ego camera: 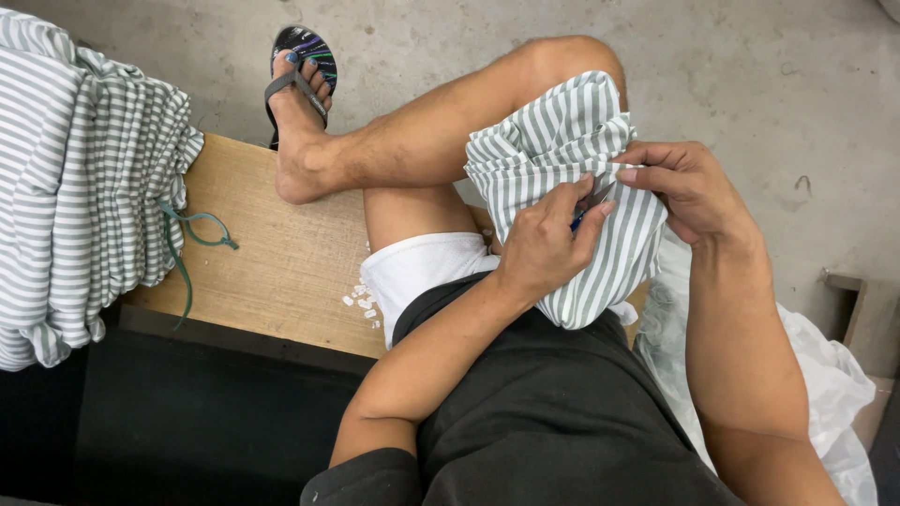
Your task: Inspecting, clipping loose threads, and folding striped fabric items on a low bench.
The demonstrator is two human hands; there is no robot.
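Both hands pinch the striped cloth (562,141) between them (left hand (548,245) holds snips (589,206)).

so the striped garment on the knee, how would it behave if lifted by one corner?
Likely floppy: the striped garment bunches and drapes over the knee, creased where the right hand pinches it. Probably light, since it hangs in thin folds below the left hand. Unlikely to slip; knit looks matte.

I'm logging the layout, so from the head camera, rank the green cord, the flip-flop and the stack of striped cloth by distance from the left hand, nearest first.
From the left hand:
1. Flip-flop, up and left, on the raised foot.
2. Green cord, left on the wooden board.
3. Stack of striped cloth, far left edge.
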